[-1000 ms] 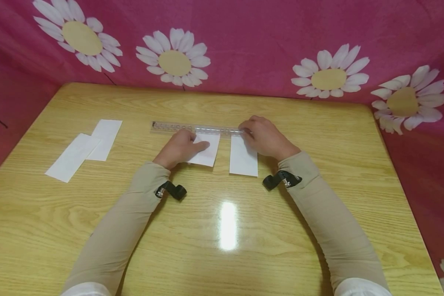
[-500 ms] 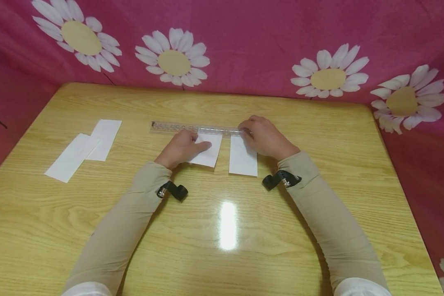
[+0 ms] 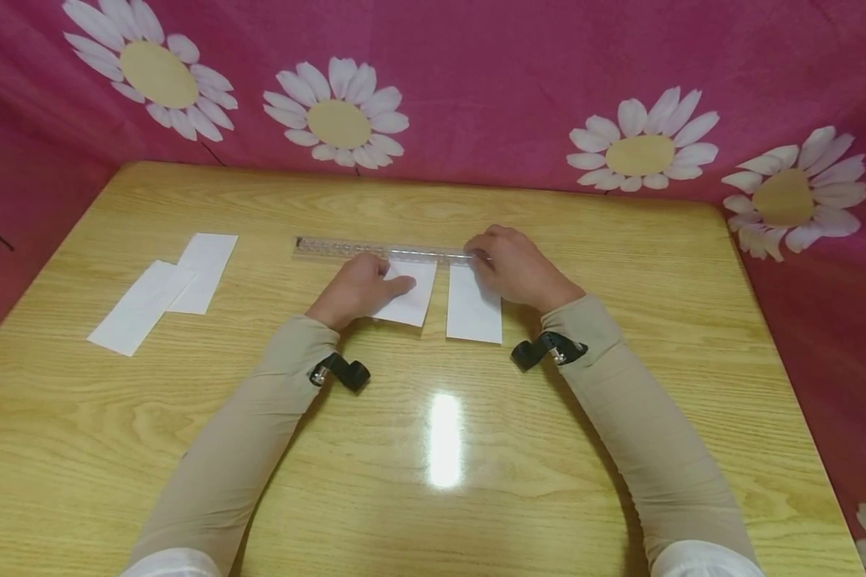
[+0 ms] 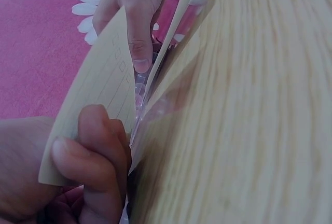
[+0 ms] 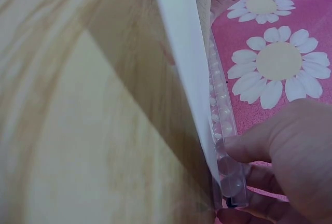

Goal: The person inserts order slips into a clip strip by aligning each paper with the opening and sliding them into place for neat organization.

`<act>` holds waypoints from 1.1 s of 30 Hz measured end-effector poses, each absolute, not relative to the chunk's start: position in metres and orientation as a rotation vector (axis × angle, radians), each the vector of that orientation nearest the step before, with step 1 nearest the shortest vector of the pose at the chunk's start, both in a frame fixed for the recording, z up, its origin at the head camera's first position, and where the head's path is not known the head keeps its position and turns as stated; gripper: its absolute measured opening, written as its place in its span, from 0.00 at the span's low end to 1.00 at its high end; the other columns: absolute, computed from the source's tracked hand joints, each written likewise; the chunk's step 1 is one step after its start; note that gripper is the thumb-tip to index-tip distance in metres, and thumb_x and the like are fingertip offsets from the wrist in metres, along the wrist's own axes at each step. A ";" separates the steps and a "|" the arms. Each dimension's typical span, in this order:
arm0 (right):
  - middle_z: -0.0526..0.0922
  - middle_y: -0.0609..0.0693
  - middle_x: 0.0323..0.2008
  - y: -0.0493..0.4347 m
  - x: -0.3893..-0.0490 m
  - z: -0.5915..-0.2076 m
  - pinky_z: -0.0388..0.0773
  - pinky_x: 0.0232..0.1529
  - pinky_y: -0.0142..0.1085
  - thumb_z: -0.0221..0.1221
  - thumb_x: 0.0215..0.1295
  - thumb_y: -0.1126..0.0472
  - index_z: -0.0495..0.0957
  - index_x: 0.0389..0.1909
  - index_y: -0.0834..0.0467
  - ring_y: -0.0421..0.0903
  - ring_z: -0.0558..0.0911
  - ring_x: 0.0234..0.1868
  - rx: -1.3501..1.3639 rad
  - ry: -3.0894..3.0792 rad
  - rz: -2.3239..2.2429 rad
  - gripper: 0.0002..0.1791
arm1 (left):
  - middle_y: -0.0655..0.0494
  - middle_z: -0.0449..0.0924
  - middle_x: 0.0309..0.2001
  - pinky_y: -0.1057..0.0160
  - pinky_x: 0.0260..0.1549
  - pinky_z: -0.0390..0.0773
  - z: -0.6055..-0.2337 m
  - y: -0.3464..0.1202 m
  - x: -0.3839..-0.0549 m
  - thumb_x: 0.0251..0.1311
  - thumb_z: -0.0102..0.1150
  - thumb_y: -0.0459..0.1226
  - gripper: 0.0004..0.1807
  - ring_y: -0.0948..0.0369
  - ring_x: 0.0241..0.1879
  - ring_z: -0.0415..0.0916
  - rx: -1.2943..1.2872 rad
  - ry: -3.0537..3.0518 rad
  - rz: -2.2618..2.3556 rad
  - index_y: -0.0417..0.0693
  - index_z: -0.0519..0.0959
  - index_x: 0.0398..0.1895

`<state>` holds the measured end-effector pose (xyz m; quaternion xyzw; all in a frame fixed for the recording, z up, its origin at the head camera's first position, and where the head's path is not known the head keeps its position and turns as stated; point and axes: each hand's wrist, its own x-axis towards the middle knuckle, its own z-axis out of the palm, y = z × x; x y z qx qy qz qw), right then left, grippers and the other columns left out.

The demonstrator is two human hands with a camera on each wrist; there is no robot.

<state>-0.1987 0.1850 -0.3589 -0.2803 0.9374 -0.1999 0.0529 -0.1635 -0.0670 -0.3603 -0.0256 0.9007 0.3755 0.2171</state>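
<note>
Left hand pinching rectangular white paper card, right hand gripping clear bumpy plastic strip, glossy wood-grained tabletop

left hand: pinching | right hand: pinching | arms: stretched forward, angled inward
</note>
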 end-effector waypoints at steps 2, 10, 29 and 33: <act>0.84 0.60 0.49 0.185 -0.198 -0.358 0.76 0.62 0.50 0.55 0.76 0.61 0.81 0.59 0.64 0.56 0.80 0.51 -0.847 2.848 -0.608 0.17 | 0.48 0.73 0.44 0.57 0.42 0.72 -0.361 -0.066 -0.164 0.70 0.61 0.53 0.25 0.53 0.40 0.69 -0.075 2.495 1.041 0.39 0.80 0.50; 0.84 0.60 0.49 0.185 -0.197 -0.357 0.76 0.62 0.50 0.54 0.76 0.61 0.81 0.59 0.64 0.56 0.80 0.50 -0.840 2.850 -0.608 0.18 | 0.45 0.75 0.49 0.55 0.46 0.73 -0.362 -0.063 -0.165 0.70 0.60 0.53 0.25 0.53 0.43 0.69 -0.041 2.508 1.030 0.38 0.80 0.49; 0.84 0.60 0.49 0.185 -0.198 -0.358 0.76 0.62 0.49 0.55 0.76 0.61 0.81 0.59 0.64 0.56 0.80 0.51 -0.848 2.856 -0.603 0.17 | 0.54 0.63 0.30 0.59 0.33 0.68 -0.364 -0.058 -0.164 0.70 0.61 0.52 0.21 0.56 0.31 0.64 0.043 2.543 1.070 0.45 0.72 0.29; 0.84 0.60 0.49 0.185 -0.199 -0.359 0.76 0.62 0.49 0.54 0.76 0.61 0.81 0.59 0.64 0.56 0.80 0.51 -0.847 2.855 -0.601 0.17 | 0.51 0.66 0.33 0.58 0.35 0.69 -0.363 -0.056 -0.164 0.70 0.61 0.51 0.21 0.55 0.33 0.65 0.032 2.531 1.068 0.41 0.76 0.35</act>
